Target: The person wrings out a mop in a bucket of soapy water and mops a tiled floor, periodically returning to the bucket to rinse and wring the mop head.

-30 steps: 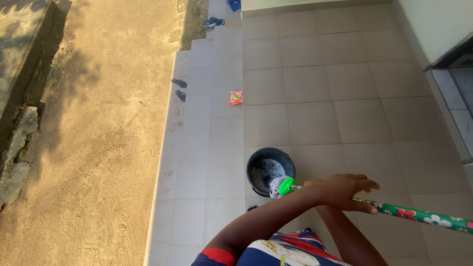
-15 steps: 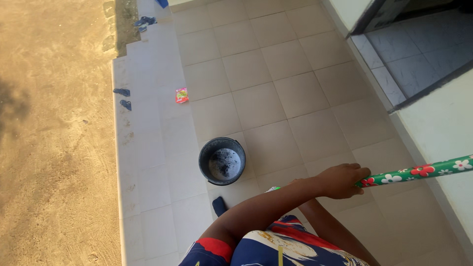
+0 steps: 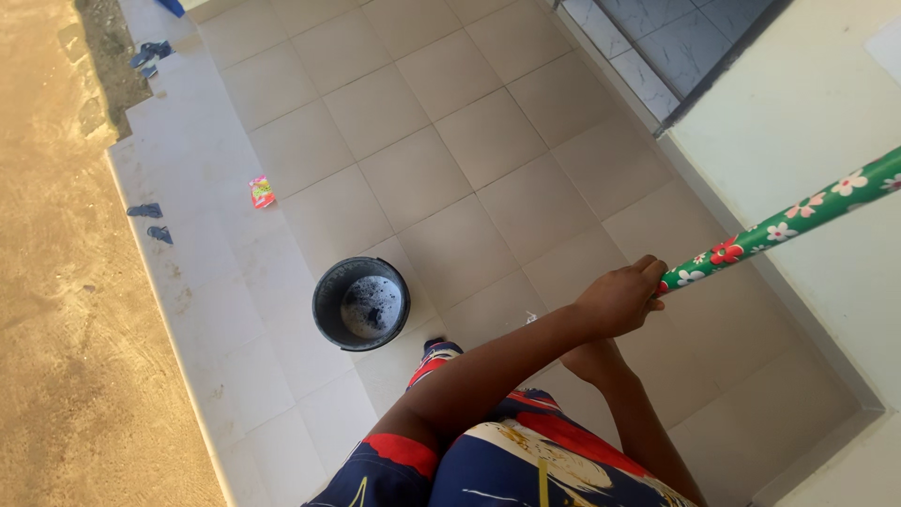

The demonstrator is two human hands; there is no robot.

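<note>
Carrying is judged the step in hand: green flower-patterned mop handle [image 3: 779,225] is gripped by left hand [image 3: 615,300], right hand [image 3: 593,361] closed just below, right of black round bucket [image 3: 361,302]; lowering needs steady aim

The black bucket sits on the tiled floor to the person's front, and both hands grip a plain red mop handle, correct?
Not quite: the head view shows the mop handle is green with red and white flowers, not plain red. The black bucket does sit on the tiled floor, and the left hand and right hand both grip the handle.
</note>
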